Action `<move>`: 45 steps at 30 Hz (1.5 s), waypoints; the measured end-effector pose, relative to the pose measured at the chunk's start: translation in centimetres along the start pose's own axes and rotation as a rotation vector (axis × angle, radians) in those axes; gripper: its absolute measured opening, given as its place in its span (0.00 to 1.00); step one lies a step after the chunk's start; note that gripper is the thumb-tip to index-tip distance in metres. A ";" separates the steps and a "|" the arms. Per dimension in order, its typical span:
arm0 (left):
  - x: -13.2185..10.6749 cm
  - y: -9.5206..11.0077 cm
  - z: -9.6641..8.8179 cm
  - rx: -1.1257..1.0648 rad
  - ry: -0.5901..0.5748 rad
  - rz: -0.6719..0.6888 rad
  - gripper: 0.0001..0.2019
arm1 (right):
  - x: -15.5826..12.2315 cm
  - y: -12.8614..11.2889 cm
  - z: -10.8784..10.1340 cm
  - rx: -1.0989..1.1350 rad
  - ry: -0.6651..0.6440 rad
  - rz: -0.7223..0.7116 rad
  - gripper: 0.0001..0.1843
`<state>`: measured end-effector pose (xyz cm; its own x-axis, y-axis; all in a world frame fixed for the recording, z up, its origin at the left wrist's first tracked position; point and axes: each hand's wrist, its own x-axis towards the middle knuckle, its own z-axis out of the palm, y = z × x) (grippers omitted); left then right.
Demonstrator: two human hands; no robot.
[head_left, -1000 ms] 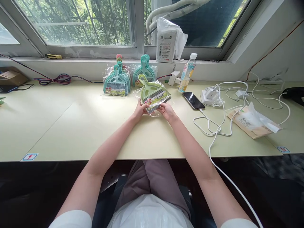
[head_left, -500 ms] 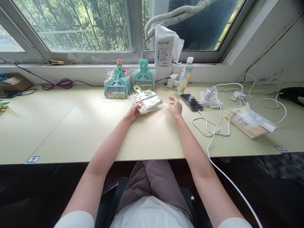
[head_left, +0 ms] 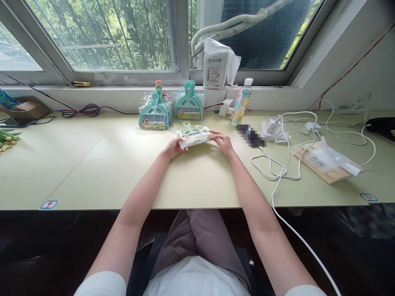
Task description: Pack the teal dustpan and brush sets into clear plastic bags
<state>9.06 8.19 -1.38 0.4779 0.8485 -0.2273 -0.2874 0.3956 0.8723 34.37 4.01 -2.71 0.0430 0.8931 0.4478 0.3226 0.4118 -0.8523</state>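
Between my two hands is a pale green mini dustpan and brush set in clear plastic wrap, its handle pointing away from me. My left hand is closed on its left end. At the right end, the fingers of my right hand grip the wrapped edge. Behind it, a stack of teal dustpan and brush sets leans upright by the sill. To the right of that stack stands a smaller group of teal sets, also wrapped.
A drink bottle and a pixelated phone are right of my hands. White cables tangle beside a tissue pack. Coiled dark wires lie at the back left, near a cardboard box. A wrapped package sits on the sill.
My right hand has moved left and taken hold of the right end of the wrapped set. The set has tilted up and its near edge now faces me.
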 end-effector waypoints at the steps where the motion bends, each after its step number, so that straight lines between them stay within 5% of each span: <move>1: -0.1 0.0 0.0 0.008 -0.013 -0.009 0.21 | 0.0 0.0 0.0 0.017 0.009 0.014 0.14; 6: -0.4 0.2 0.1 0.077 -0.134 -0.038 0.16 | 0.0 0.5 0.2 -0.034 0.073 0.119 0.12; 11: -0.3 -0.3 -0.4 0.208 -0.128 -0.016 0.10 | -0.1 0.4 0.3 -0.025 0.124 0.171 0.10; 20: -1.3 0.3 -0.5 0.375 -0.302 -0.014 0.25 | -0.4 -0.6 1.1 0.199 0.149 0.234 0.17; 26: -1.5 0.2 0.1 0.459 -0.263 0.024 0.27 | -0.2 -1.0 1.9 0.227 0.235 0.202 0.14; 35: -1.9 0.8 -0.1 0.554 -0.277 0.048 0.23 | -0.3 -1.3 1.0 0.301 0.232 0.290 0.43; 39: -2.2 1.2 -0.3 0.555 -0.258 0.046 0.30 | -0.1 -0.5 0.7 0.371 0.133 0.400 0.36; 45: -2.3 0.2 2.0 0.467 -0.167 0.338 0.54 | 0.4 0.4 0.2 0.470 0.396 0.464 0.31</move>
<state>9.55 5.65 0.17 0.5587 0.8185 0.1340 -0.0695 -0.1147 0.9910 34.35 4.54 -2.89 0.4395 0.8982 0.0039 -0.2432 0.1232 -0.9621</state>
